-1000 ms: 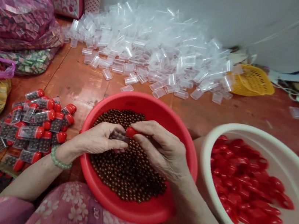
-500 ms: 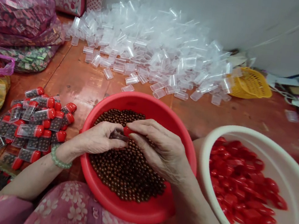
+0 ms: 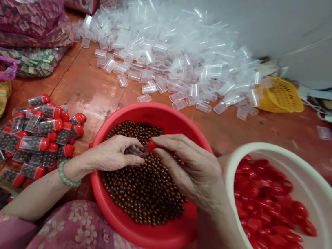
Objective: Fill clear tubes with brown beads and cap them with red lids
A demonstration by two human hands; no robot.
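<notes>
My left hand point(image 3: 115, 154) is closed round a clear plastic tube point(image 3: 135, 150) that looks dark inside, its open end turned to the right. Between thumb and fingers my right hand point(image 3: 188, 164) pinches a red cap point(image 3: 151, 146), a small gap away from the tube's mouth. Both hands are above a red basin point(image 3: 165, 240) holding a heap of shiny brown beads point(image 3: 146, 196). The cap is partly hidden by my right fingers.
Filled tubes with red caps point(image 3: 36, 143) lie piled at the left. A white basin point(image 3: 244, 150) of red caps point(image 3: 271, 209) stands at the right. Clear tubes point(image 3: 169, 55) are heaped behind, beside a yellow basket point(image 3: 283, 95). Plastic bags point(image 3: 22, 5) sit far left.
My right hand has drawn slightly right with the red cap, widening the gap to the tube in my left hand. The whole view has shifted a little.
</notes>
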